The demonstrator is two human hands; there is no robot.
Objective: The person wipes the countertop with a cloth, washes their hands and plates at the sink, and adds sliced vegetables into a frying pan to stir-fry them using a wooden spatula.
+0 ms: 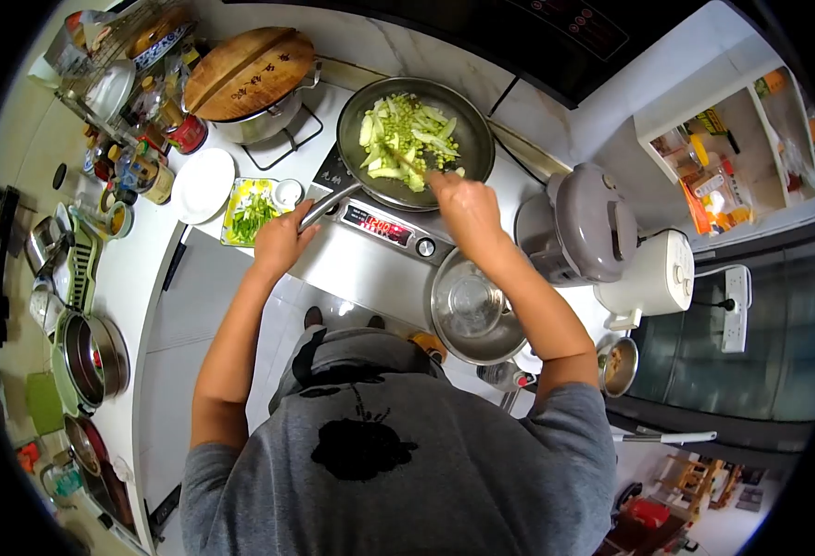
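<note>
My left hand (280, 239) is closed round the handle (331, 205) of a dark frying pan (474, 139). Pale green sliced vegetables and small green pieces (412, 134) lie in the pan. My right hand (466, 208), at the pan's near right edge, is closed on a brown wooden spatula (406, 165). The spatula reaches into the food, where its far end is hard to make out. Under the pan is an induction cooker (380, 222) with a lit red display. Close to my left hand sits a yellow-patterned tray (231, 232) of chopped greens with a small white dish (287, 194).
A pot with a wooden lid (250, 74) stands at the back left, near a white plate (203, 185) and several bottles (143, 176). Below my right forearm is a steel pan (445, 320) holding a glass bowl (475, 306). A grey pressure cooker (593, 222) stands to the right.
</note>
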